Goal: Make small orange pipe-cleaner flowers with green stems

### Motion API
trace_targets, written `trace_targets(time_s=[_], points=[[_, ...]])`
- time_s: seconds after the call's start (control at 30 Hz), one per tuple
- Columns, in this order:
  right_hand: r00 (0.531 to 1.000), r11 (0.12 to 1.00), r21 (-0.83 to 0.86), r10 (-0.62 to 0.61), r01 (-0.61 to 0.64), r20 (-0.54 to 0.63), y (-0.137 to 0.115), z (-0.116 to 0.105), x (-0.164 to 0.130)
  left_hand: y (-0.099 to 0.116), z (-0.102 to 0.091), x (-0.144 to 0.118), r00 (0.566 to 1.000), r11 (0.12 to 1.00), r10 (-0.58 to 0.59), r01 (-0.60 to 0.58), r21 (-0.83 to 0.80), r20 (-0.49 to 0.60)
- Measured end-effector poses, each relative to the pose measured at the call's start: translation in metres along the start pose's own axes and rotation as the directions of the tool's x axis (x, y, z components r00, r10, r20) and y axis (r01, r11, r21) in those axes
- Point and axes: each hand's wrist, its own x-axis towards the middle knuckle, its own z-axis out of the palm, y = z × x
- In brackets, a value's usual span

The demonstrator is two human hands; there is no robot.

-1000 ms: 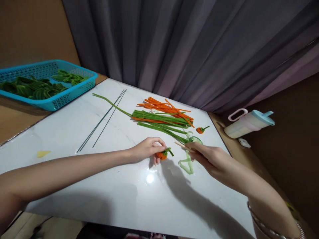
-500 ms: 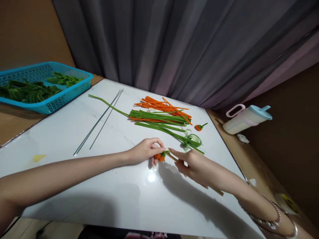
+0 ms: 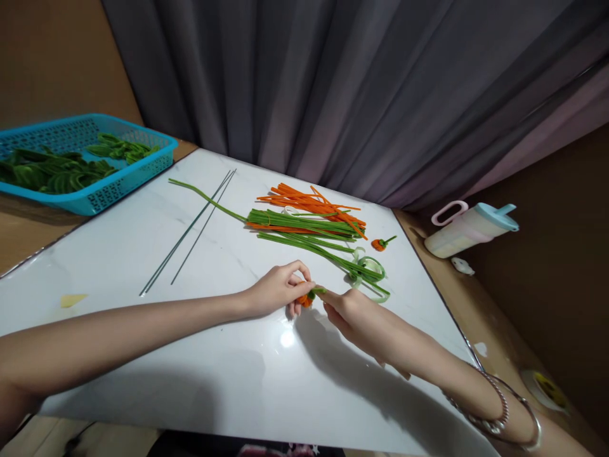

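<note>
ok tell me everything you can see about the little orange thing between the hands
The small orange pipe-cleaner piece looks fuzzy and coiled into a tight lump, with a short green stem at its right end. It sits low over the white table. The left hand pinches it from above; the right hand meets its green end. Fingers hide much of it.

On the table (image 3: 143,254), the basket (image 3: 118,184) sits far left, wires (image 3: 190,231) right of it, stems (image 3: 309,228) further right, a jug (image 3: 471,230) seemingly off the right edge.
</note>
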Motion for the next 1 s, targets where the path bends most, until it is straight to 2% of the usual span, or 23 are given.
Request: trace_targets(time_s=[0.1, 0.23, 0.47, 0.63, 0.8, 0.9, 1.0], points=[[0.999, 0.999, 0.042, 0.031, -0.032, 0.022, 0.000, 0.003, -0.001, 0.000, 0.000, 0.000, 1.000, 1.000, 0.011, -0.011, 0.022, 0.008], [0.999, 0.999, 0.053, 0.004, -0.002, -0.034, 0.001, 0.005, -0.001, 0.001, 0.001, -0.001, 1.000, 0.999, 0.012, -0.013, 0.044, 0.013], [0.977, 0.968, 0.167, 0.168, -0.188, 0.129, -0.004, -0.006, -0.003, -0.001, 0.001, -0.001, 1.000, 0.997, 0.025, -0.026, 0.067, 0.013], [0.984, 0.947, 0.276, 0.133, -0.162, 0.119, -0.002, -0.008, -0.002, -0.001, 0.001, -0.002, 0.999, 0.995, 0.044, -0.045, 0.086, 0.016], [0.979, 0.858, 0.480, 0.114, -0.184, 0.171, 0.002, -0.009, -0.003, 0.002, 0.002, -0.007, 0.994, 0.967, 0.109, -0.104, 0.231, -0.008], [0.979, 0.793, 0.579, 0.107, -0.190, 0.175, 0.004, -0.008, -0.005, 0.003, 0.003, -0.011, 0.979, 0.908, 0.203, -0.184, 0.376, -0.012], [0.970, 0.711, 0.668, 0.086, -0.221, 0.229, 0.006, -0.008, -0.007, 0.004, 0.003, -0.013, 0.958, 0.836, 0.286, -0.260, 0.484, 0.019]])
